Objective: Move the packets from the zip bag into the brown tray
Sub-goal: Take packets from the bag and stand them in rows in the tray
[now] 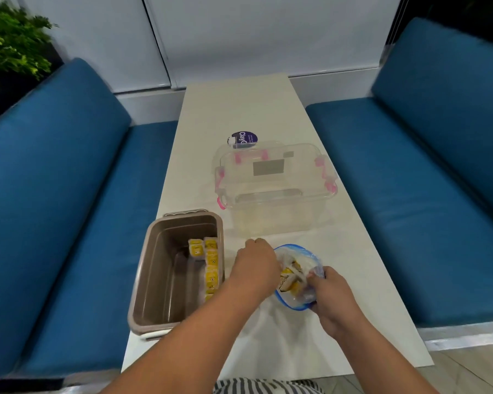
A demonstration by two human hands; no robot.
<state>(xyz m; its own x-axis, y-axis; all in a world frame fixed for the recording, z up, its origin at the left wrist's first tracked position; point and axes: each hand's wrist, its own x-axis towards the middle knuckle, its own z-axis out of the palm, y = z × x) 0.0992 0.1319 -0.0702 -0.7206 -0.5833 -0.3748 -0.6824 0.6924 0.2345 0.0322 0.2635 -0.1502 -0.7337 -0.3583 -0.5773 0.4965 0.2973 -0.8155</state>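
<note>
The fingers of our right hand [335, 301] curl round the near edge of the zip bag [310, 258], pinching the clear plastic and holding its blue-rimmed mouth open. The fingers of our left hand [256, 265] dip over the bag's left rim and are hidden behind the knuckles, so we cannot tell whether they pinch anything. Loose packets [289, 280], yellow and jumbled, show through the opening.

The bag sits on the white table [268, 109] just right of the brown tray [151, 268], with a narrow strip of table between them. The tray is deep. A row of packets [211, 265] lines its right wall, and its left side shows bare brown floor.

Our left forearm passes over the tray's near right corner, and our right comes in from the near table edge. Just beyond the bag stands a clear box [273, 189] with pink latches. Open table stretches behind the box. Blue benches [69, 194] flank both long edges.
</note>
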